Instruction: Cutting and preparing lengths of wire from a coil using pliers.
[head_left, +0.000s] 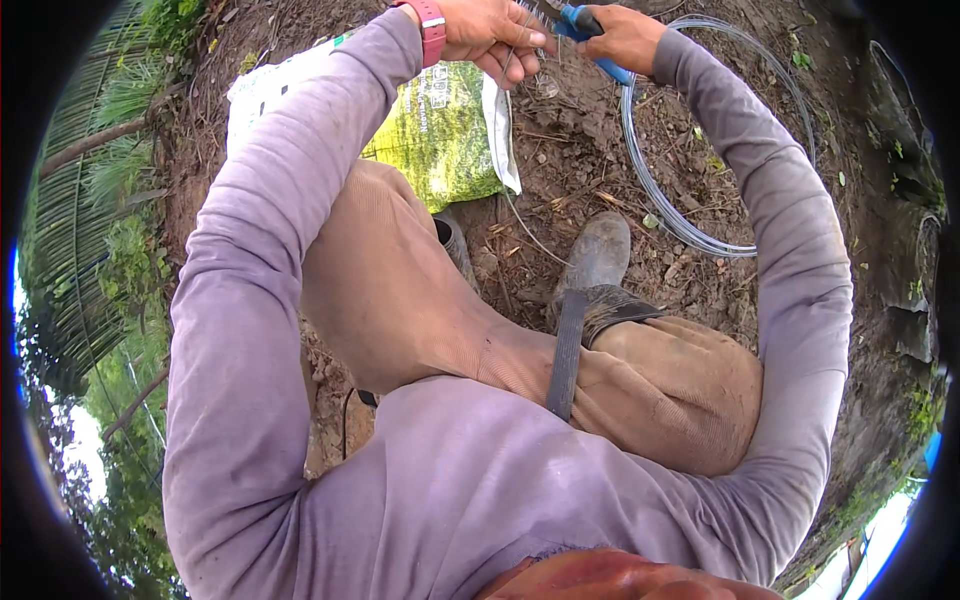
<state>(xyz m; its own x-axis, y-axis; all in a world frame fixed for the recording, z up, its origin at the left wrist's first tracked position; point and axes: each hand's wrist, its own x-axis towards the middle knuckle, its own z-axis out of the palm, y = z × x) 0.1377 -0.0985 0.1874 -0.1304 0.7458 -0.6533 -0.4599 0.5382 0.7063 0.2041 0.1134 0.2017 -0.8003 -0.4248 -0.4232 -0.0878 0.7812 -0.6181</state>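
Observation:
Near the top edge, my left hand (492, 36), with a red watch on its wrist, pinches several short pieces of thin metal wire (524, 30). Just to its right, my right hand (622, 40) is wrapped round the blue handles of a pair of pliers (580, 20). The tool's dark jaws point left toward the wire ends, close to my left fingertips. Whether they bite on a wire is too small to tell, and the top of both hands' work is cut by the frame edge.
A coil of grey wire (648, 195) lies on the muddy ground below my right forearm. Under my left forearm is a green and white sack (445, 135). My muddy boot (600, 250) stands between them. Palm fronds (75, 220) line the left side.

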